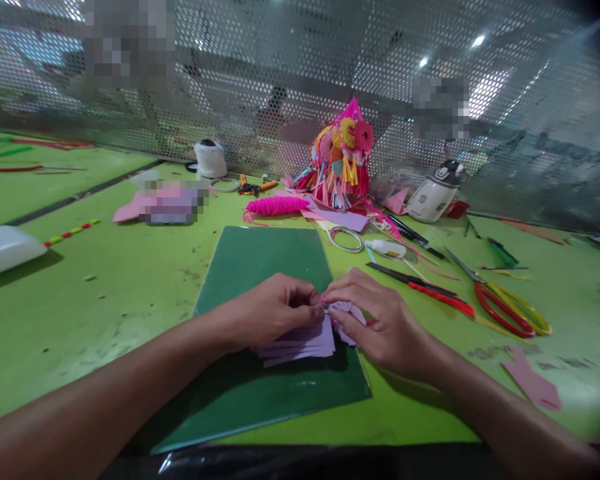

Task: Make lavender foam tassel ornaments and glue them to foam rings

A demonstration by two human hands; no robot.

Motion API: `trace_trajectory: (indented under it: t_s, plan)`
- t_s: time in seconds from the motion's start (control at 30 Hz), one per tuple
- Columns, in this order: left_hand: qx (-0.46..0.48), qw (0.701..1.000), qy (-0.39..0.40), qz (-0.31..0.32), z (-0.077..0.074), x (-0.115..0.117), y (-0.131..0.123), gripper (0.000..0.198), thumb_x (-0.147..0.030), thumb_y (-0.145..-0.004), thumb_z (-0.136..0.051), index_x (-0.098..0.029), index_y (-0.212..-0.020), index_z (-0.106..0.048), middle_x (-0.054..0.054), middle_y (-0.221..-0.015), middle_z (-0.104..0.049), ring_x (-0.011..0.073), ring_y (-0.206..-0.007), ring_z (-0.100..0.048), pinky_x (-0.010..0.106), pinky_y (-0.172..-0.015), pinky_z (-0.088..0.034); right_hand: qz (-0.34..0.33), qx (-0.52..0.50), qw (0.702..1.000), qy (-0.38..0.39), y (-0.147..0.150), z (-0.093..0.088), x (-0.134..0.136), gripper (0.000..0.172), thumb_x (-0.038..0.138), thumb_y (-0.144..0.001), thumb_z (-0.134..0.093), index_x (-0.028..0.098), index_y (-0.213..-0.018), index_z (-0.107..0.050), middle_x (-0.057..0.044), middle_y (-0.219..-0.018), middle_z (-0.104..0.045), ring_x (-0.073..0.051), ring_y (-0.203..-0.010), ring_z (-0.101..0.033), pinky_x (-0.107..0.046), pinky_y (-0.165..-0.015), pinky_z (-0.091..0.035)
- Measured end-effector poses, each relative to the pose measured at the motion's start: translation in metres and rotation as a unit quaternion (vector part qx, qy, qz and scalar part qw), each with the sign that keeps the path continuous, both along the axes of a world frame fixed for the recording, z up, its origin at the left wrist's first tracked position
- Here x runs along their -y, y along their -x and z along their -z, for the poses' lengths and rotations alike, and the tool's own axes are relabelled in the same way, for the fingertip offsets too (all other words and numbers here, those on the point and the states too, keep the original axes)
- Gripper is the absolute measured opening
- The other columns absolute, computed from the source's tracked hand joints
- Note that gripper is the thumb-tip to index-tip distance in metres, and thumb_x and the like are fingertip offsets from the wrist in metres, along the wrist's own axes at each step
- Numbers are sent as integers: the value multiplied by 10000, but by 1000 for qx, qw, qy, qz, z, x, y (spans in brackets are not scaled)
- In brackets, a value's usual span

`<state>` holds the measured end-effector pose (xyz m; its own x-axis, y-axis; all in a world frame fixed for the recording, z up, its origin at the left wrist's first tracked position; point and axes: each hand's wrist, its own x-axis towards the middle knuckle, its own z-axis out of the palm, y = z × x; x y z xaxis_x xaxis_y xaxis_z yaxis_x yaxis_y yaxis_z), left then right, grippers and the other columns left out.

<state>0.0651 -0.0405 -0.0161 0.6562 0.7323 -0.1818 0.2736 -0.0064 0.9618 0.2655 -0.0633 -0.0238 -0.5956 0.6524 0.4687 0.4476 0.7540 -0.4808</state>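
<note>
Over the green cutting mat (270, 257), my left hand (275, 310) is closed with thumb and fingertips pinching the upper edge of layered lavender paper (300, 348), cut into strips that fan toward me. Facing it, my right hand (380, 313) is closed around the gathered, pleated right end of the same paper. Its fingertips nearly meet those of my left hand. A bit of bright pink yarn shows between the fingertips and again beside my right palm. My fingers hide most of the pinched edge.
To the right lie a box cutter (440, 293) and scissors (505, 310). Behind the mat are a glue bottle (387, 249), a tape roll (346, 239), a pink yarn bundle (277, 206) and a tasselled paper craft (343, 157). A perforated metal screen (250, 87) stands behind.
</note>
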Motion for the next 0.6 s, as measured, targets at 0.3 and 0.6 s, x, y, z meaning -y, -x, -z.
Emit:
trace_trajectory:
  t_s: [0.3, 0.6]
  plan:
    - [-34, 996, -72, 34, 0, 0, 1, 168, -249, -812, -506, -139, -706, -574, -57, -574, -415, 67, -534, -347, 183, -520, -290, 0, 12, 999, 51, 1, 3, -1, 104, 170, -910, -499, 175, -835, -571, -44, -815, -596, -167, -805, -524, -332, -767, -430]
    - [-80, 995, -51, -22, -6, 2, -1, 237, -336, -788, -490, -147, -672, -573, -36, -602, -440, 100, -565, -373, 215, -514, -269, 2, 64, 997, -53, 2, 6, 5, 161, 143, -926, -440, 146, -906, -599, -98, -910, -592, -203, -884, -525, -357, -771, -436]
